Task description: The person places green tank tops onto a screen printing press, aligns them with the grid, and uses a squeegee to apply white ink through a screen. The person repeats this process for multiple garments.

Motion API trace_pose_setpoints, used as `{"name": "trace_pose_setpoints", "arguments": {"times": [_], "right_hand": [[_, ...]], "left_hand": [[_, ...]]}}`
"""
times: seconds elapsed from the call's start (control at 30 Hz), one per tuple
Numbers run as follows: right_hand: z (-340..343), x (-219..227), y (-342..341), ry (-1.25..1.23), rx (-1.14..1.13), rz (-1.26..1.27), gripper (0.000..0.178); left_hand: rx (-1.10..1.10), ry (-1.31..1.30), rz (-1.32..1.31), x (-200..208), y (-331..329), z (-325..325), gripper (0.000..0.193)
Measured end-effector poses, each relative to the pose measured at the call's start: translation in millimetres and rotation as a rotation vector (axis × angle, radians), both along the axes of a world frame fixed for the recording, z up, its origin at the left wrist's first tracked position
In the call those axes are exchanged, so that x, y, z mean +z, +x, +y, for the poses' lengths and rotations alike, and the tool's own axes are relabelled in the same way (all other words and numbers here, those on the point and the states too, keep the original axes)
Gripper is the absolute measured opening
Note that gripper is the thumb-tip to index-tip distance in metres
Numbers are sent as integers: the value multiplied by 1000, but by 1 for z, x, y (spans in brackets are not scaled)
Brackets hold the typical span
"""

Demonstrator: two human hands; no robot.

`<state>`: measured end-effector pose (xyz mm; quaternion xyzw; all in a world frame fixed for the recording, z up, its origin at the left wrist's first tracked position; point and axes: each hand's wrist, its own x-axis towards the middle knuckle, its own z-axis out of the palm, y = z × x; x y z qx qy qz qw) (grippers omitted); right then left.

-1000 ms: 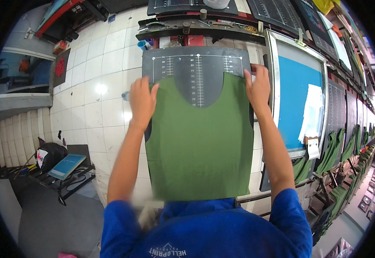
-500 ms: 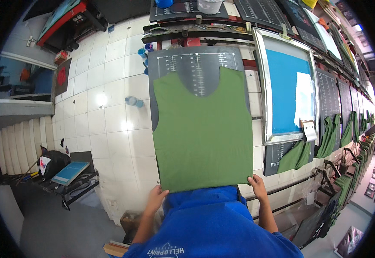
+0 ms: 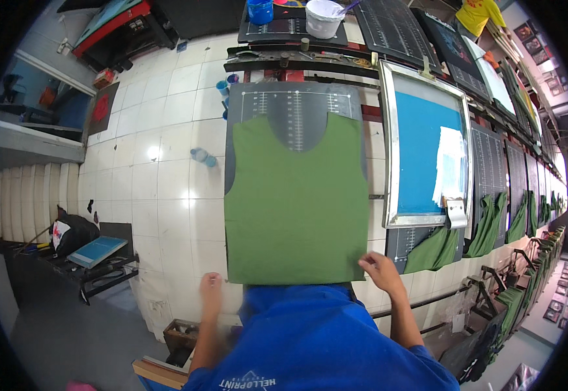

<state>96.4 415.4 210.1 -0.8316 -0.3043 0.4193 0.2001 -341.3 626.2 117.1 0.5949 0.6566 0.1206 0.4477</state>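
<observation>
Left hand (image 3: pixel 211 285) has moved outward from the lower left corner of the green garment (image 3: pixel 297 215) since the previous frame; the right hand (image 3: pixel 380 269) remains at the lower right corner. Landmark: dark board (image 3: pixel 246 101), marked with white scales. The garment lies flat over the board, neckline toward the far end (the scales show through the neck opening). Left hand: beside the board's near left corner, apart from the fabric, fingers curled, nothing visible in the grasp (blur prevents judging the opening). Right hand: at the board's near right corner, thumb and fingertips close together over the garment's edge; whether they grip it cannot be determined. A metal-framed screen (image 3: pixel 421 120) with blue mesh stands right of the board. Beyond the board's far end are a tool rail (image 3: pixel 326 64) and a white bucket (image 3: pixel 322 25). A bottle (image 3: pixel 202 157) is left of the board.
</observation>
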Motion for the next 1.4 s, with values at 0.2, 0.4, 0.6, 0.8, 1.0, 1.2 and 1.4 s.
{"name": "trace_pose_setpoints", "arguments": {"times": [0.2,0.4,0.6,0.8,1.0,1.2,1.4], "right_hand": [[4,-32,141,476,-330,-553,22],[-99,-49,418,307,-620,-1125,42],[-123,-83,469,304,-731,-294,68],[-90,-55,434,496,-797,-248,64],[-78,10,359,413,-833,-315,50],[-33,30,235,497,-789,-319,37],[38,-58,124,640,-834,1,24]], "left_hand": [[-17,190,-202,43,137,9,20],[-603,29,-610,45,398,-12,33],[-605,-397,-512,28,512,-18,46],[-445,-240,-477,22,506,-29,53],[-343,-139,-588,75,438,-27,55],[-118,-45,-689,82,327,-6,47],[-5,-16,-563,65,199,61,38]]}}
